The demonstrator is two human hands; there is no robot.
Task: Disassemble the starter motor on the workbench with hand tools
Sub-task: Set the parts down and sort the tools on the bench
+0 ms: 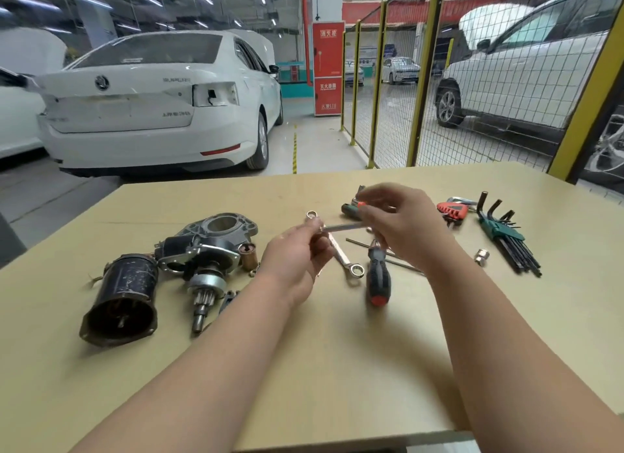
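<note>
The starter motor lies in parts at the left of the workbench (337, 368): a black cylindrical housing (123, 299), a grey nose housing with the solenoid (209, 241), a pinion gear shaft (202, 295) and a small copper-coloured piece (248, 255). Above the table's middle, my left hand (297, 263) and my right hand (400, 226) together hold a thin metal rod or long bolt (342, 228), one hand at each end. A ring spanner (339, 250) lies flat beneath the hands.
A black-and-red screwdriver (378, 277) lies right of the spanner. A green hex key set (506, 236), a red key set (452, 211) and a small socket (482, 256) sit at the right. White cars and a yellow mesh fence stand beyond the bench.
</note>
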